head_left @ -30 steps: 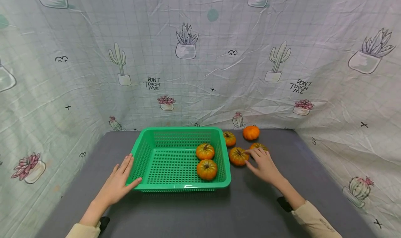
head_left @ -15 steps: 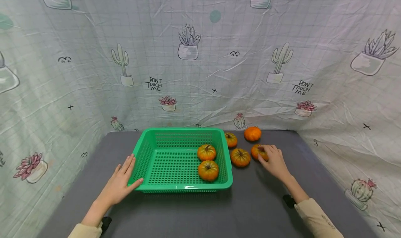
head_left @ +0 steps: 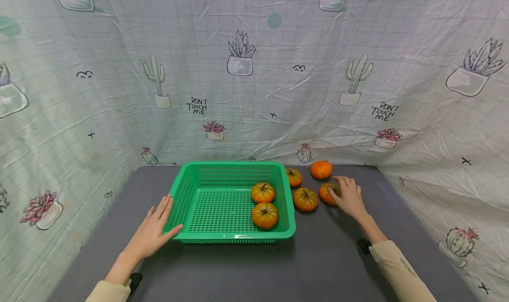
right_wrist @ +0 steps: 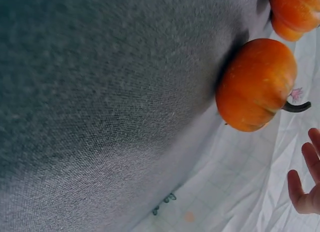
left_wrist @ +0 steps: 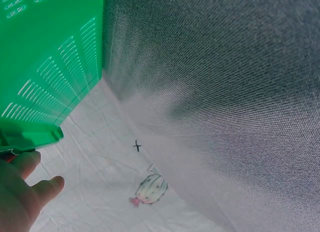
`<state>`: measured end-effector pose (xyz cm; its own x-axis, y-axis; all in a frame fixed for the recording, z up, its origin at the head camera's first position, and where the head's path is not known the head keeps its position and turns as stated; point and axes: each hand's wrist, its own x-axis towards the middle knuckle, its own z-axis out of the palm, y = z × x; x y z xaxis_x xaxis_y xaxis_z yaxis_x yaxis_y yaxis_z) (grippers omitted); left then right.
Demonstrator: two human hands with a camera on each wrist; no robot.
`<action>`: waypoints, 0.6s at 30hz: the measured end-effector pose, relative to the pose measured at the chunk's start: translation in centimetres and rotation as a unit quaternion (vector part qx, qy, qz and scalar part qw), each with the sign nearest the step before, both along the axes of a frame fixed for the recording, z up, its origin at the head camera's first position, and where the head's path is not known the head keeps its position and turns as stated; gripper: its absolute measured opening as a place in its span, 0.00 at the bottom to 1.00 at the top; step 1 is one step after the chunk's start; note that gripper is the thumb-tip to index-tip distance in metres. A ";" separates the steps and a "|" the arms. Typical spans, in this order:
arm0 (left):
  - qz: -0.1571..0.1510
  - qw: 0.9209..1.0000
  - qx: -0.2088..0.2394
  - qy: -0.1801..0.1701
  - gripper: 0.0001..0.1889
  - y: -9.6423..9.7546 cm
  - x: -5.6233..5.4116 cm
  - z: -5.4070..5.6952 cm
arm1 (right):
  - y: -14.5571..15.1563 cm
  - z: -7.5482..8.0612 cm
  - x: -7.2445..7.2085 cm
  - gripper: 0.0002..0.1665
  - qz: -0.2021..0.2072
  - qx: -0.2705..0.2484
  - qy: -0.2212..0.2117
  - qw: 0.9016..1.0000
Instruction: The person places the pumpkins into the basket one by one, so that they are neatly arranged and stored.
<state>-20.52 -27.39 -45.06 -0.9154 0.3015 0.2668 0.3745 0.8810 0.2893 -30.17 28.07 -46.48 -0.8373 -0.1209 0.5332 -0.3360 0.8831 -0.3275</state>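
The rounded orange pumpkin [head_left: 324, 195] with a dark, curved stem [right_wrist: 297, 107] lies just beside your spread right grip [head_left: 350, 198].

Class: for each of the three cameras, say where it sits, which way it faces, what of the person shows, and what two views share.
Head: worn on the head, facing forward and down at the green perforated plastic basket, ribbed orange pumpkins and white cactus-print cloth; left-hand grip, right-hand grip and cream sleeves show.
Left wrist: on that wrist, facing along the grey woven tabletop past the basket's side; left fingers at lower left.
Right wrist: on that wrist, facing along the tabletop towards pumpkins; right fingers at the right edge.
Shared: head and left wrist both show the basket.
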 end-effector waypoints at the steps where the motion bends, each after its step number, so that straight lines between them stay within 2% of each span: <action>1: 0.000 1.000 0.000 0.000 0.43 0.0 0.0 0.0 | 0.1 -0.1 -0.2 0.24 -0.002 0.004 -0.009 1.000; 10: -0.002 1.000 0.003 0.004 0.43 0.1 0.1 0.1 | 0.8 -0.7 -1.4 0.33 -0.007 0.015 -0.077 0.997; 18: 0.001 1.000 -0.003 0.008 0.43 0.1 0.0 0.0 | 1.3 -1.2 -1.9 0.39 -0.011 0.037 -0.138 0.990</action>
